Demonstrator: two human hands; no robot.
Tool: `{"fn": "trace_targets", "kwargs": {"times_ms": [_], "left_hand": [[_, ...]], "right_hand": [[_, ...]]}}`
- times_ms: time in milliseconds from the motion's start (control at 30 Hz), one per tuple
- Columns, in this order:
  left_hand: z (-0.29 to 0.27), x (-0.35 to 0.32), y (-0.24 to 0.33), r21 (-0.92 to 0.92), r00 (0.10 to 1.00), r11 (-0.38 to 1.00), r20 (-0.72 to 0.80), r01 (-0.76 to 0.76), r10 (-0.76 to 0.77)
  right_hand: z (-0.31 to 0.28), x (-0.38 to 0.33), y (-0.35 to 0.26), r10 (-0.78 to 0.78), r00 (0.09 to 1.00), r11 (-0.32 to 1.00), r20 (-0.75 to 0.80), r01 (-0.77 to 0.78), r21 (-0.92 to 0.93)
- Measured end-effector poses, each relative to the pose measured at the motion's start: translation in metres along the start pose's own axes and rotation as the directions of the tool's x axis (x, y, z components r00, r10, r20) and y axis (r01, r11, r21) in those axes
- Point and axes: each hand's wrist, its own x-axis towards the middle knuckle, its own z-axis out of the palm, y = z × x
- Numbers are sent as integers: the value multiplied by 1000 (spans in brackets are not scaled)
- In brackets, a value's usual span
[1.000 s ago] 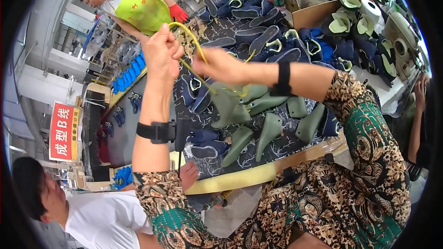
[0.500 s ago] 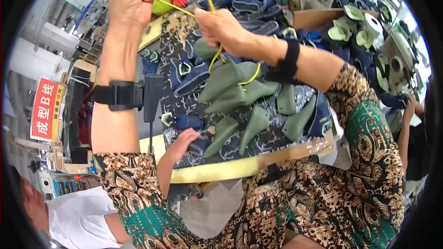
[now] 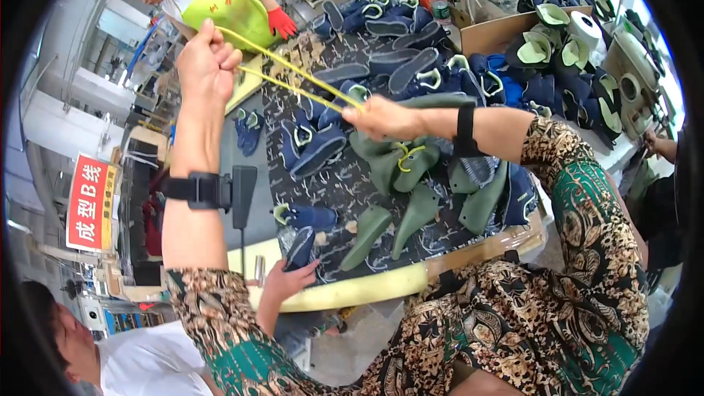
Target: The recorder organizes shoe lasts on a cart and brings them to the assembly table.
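Lowered since before, both hands seemingly stretch yellow cord (image 3: 293,77).

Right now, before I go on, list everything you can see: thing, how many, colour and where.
Yellow cord: one, yellow, stretched between both hands over the table.
Olive boot uppers: several, green, mid table under the right hand.
Navy boot uppers: many, dark blue, piled across the far table.
Table: one, dark patterned top, pale yellow padded edge.
Cardboard box: one, brown, far right.
Red sign: one, left.
Co-worker's hand: one, at the near table edge.
Person in yellow-green apron: one, red gloves, far side.
Left hand: raised, gripping the cord.
Right hand: gripping the cord.
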Motion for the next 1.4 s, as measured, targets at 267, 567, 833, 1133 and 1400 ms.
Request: {"fn": "trace_targets", "kwargs": {"times_ms": [267, 567, 833, 1133, 1400], "left_hand": [[-46, -25, 16, 52, 997, 996, -34, -67, 69], [-58, -16, 89, 7, 963, 969, 114, -248, 246], [-94, -48, -90, -20, 992, 1000, 129, 14, -11], [-82, -98, -204, 378, 945, 918, 243, 117, -220], [-81, -105, -185, -56, 975, 991, 190, 124, -112]], "right_hand": [[-28, 33, -96, -276, 961, 946, -11, 270, -181], [-6, 47, -45, 9, 996, 999, -88, -5, 45], [7, -6, 15, -154, 986, 834, -69, 93, -544], [45, -92, 48, -41, 994, 550, 102, 108, -828], [52, -43, 56, -280, 946, 729, -161, 101, -677]]}}
